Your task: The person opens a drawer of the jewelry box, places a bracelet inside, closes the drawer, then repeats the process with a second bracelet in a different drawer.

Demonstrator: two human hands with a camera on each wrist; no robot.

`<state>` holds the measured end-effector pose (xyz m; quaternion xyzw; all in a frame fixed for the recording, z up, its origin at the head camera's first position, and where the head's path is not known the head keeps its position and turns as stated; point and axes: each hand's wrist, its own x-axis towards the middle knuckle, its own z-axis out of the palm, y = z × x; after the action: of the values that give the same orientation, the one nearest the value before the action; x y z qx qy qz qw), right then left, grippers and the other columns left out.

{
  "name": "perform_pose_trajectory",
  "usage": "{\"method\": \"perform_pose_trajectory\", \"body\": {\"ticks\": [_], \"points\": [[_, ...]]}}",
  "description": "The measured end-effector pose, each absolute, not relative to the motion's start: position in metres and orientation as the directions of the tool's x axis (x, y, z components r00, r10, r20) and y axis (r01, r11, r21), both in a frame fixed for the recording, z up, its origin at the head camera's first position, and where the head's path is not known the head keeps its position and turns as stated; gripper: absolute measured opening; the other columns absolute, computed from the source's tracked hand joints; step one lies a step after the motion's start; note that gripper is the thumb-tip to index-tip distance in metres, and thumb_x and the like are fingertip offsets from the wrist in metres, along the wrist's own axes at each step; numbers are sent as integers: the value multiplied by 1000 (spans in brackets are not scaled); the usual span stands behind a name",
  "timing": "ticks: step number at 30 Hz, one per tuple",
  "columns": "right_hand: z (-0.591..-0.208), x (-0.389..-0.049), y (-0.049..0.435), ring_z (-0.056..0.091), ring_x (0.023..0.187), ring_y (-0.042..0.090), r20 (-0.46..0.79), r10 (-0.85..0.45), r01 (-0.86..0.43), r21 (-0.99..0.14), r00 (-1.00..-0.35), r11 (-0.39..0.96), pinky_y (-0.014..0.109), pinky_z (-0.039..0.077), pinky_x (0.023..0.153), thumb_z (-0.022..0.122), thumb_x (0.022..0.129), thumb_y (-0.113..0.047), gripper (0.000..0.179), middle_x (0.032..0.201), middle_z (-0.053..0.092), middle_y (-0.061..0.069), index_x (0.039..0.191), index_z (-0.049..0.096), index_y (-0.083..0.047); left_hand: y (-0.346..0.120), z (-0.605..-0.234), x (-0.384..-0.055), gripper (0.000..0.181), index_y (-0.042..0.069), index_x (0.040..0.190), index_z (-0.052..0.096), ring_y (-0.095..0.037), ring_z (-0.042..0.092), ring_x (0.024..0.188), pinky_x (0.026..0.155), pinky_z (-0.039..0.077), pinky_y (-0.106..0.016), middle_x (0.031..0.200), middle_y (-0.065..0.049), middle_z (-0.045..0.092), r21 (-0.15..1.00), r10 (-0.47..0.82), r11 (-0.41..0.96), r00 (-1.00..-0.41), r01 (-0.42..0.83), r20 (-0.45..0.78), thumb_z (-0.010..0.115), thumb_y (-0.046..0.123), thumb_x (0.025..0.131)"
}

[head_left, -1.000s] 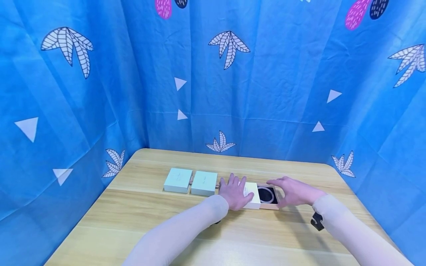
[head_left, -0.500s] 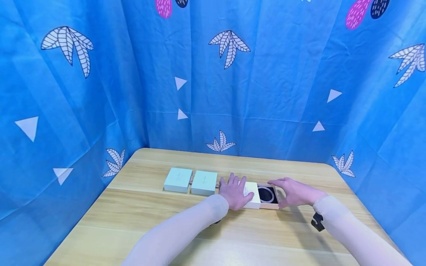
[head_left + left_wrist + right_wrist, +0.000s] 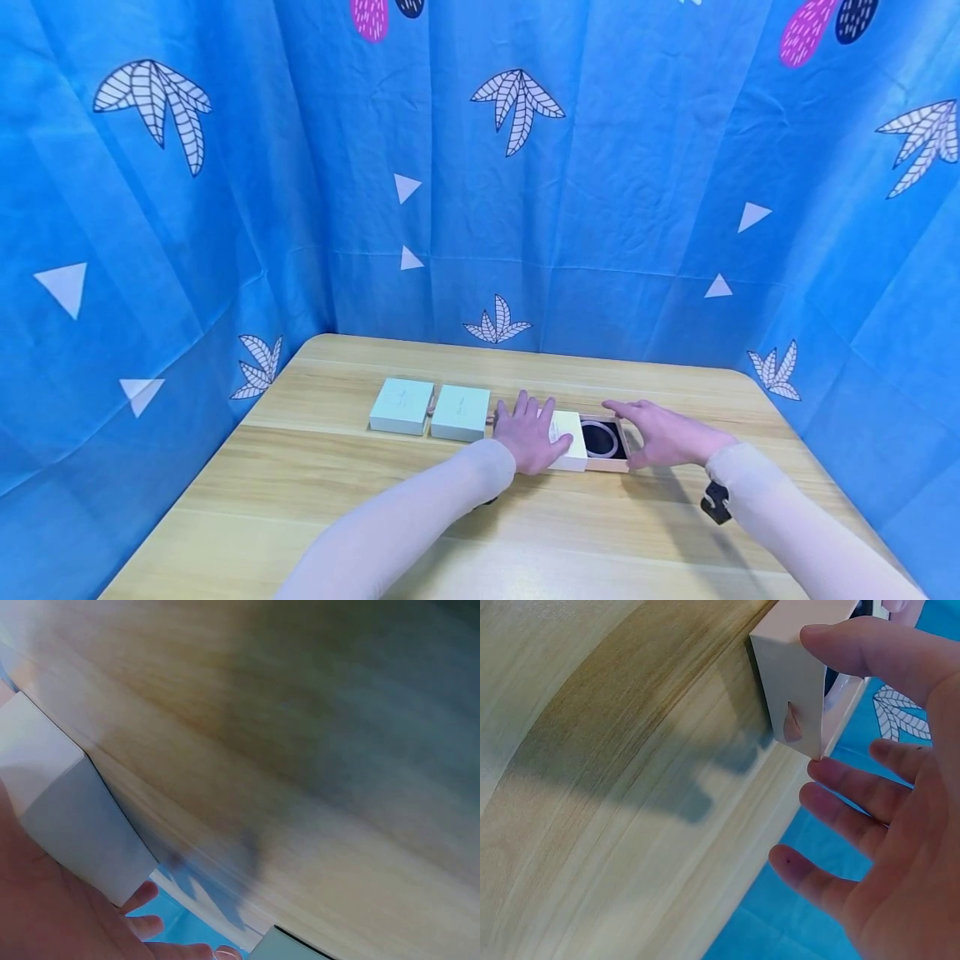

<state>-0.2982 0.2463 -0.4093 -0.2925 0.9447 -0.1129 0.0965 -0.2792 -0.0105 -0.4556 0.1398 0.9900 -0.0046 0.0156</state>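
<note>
A cream slide-out box [image 3: 572,427] lies near the middle of the table, its pinkish drawer [image 3: 606,467] pulled out to the right. In the drawer, a pale bangle [image 3: 616,440] lies on black lining. My left hand [image 3: 523,435] rests on the cream cover with straight, spread fingers, hiding its left part. My right hand [image 3: 667,435] spans the drawer's outer end. In the right wrist view, the thumb lies at the near edge of the drawer's end panel [image 3: 799,690], which has a small cutout. The index finger stands apart beyond the far edge; a lower fingertip appears at the corner.
Two mint-green boxes [image 3: 461,413] stand left of the left hand, each with a small tab at its right side. The wooden table [image 3: 600,542] reaches back to blue patterned curtains [image 3: 630,208] on the sides and behind.
Almost nothing differs. The right index finger has lifted very slightly; the left hand, box, drawer and bangle have stayed put.
</note>
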Motion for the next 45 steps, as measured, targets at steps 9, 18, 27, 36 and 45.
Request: {"method": "perform_pose_trajectory", "body": {"ticks": [9, 18, 27, 36, 45], "points": [[-411, -298, 247, 50, 132, 38, -103, -581, -539, -273, -807, 797, 58, 47, 103, 87, 74, -30, 98, 144, 54, 15, 156, 36, -13, -10, -455, -278, 82, 26, 163, 18, -29, 18, 156, 119, 23, -62, 166, -5, 28, -2, 277, 961, -960, 277, -30, 15, 74, 97], [-412, -298, 243, 52, 130, 36, -77, -607, -567, -279, -791, 775, 58, 48, 103, 86, 75, -29, 95, 142, 56, 15, 155, 38, -12, -9, -459, -281, 83, 26, 163, 16, -29, 16, 156, 120, 21, -62, 167, -5, 26, -4, 274, 962, -961, 274, -41, 14, 76, 96], [-416, -300, 240, 50, 133, 37, -71, -611, -574, -271, -788, 773, 58, 47, 103, 85, 75, -31, 95, 145, 54, 15, 155, 39, -14, -9, -462, -284, 84, 28, 163, 14, -28, 14, 156, 120, 20, -62, 167, -4, 24, -13, 265, 964, -963, 266, -52, 13, 77, 95], [-417, -301, 235, 51, 132, 35, -69, -614, -572, -293, -786, 766, 57, 48, 102, 85, 74, -32, 96, 146, 53, 14, 155, 38, -13, -10, -458, -281, 83, 26, 163, 17, -29, 17, 156, 120, 21, -62, 167, -5, 26, 1, 276, 961, -960, 276, -36, 14, 75, 96], [-416, -300, 230, 51, 132, 36, -52, -626, -584, -308, -778, 751, 58, 47, 103, 86, 75, -30, 94, 145, 54, 14, 155, 40, -12, -9, -464, -286, 84, 28, 163, 13, -28, 15, 156, 120, 20, -63, 167, -4, 25, -18, 264, 964, -963, 266, -50, 11, 77, 95]]}}
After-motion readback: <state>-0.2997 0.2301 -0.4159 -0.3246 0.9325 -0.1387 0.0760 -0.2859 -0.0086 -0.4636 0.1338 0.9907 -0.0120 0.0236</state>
